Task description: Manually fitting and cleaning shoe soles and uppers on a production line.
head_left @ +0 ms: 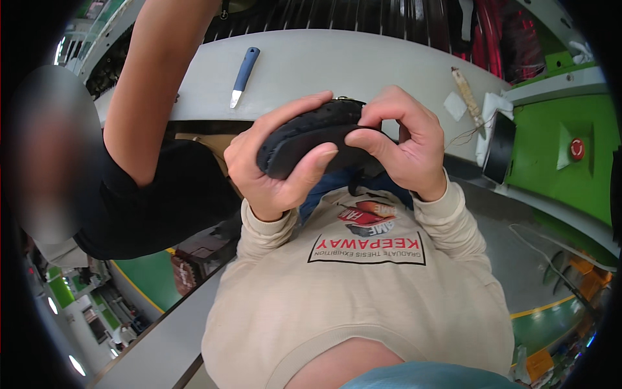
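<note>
A black shoe (311,146), its smooth dark sole turned partly toward me, is held up in front of my chest. Wrapped round its left end, my left hand (272,168) has the fingers along the far side and the thumb on the sole. My right hand (405,139) pinches the shoe's right edge between thumb and bent forefinger. A small shiny metal piece shows on the upper side at the back. My fingers hide much of the right end.
A blue-handled knife (243,76) lies on the pale worktable (298,61). Farther right are a worn-handled brush or tool (468,97), white scraps and a green machine (551,142) with a red button. A co-worker's bare arm (152,84) reaches across the left.
</note>
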A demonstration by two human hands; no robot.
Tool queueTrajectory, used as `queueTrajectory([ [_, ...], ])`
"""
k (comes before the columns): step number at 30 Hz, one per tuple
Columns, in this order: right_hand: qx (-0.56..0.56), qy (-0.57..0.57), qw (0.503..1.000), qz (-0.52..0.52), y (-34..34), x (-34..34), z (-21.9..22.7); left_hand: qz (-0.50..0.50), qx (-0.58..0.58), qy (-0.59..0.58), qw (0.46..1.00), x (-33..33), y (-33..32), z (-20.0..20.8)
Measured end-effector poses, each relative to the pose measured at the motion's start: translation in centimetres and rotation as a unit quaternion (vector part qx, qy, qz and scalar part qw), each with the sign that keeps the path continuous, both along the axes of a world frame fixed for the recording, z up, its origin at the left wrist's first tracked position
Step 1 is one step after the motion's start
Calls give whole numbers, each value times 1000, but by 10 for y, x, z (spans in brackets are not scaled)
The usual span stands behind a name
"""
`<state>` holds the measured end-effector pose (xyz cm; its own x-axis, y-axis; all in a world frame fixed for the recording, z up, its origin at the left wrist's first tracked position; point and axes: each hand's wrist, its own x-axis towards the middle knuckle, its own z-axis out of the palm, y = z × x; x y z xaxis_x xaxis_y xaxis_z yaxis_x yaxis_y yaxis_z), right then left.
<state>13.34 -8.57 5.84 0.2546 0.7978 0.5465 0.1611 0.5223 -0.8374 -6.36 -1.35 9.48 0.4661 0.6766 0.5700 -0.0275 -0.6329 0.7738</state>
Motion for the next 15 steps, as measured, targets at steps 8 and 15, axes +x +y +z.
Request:
queueTrajectory([
  [8,-15,-22,999,41,11,-8,4,30,-32,-75,996,-8,-3,-12],
  [15,13,-33,999,13,11,-8,0,11,-42,-88,995,-3,-2,-6],
])
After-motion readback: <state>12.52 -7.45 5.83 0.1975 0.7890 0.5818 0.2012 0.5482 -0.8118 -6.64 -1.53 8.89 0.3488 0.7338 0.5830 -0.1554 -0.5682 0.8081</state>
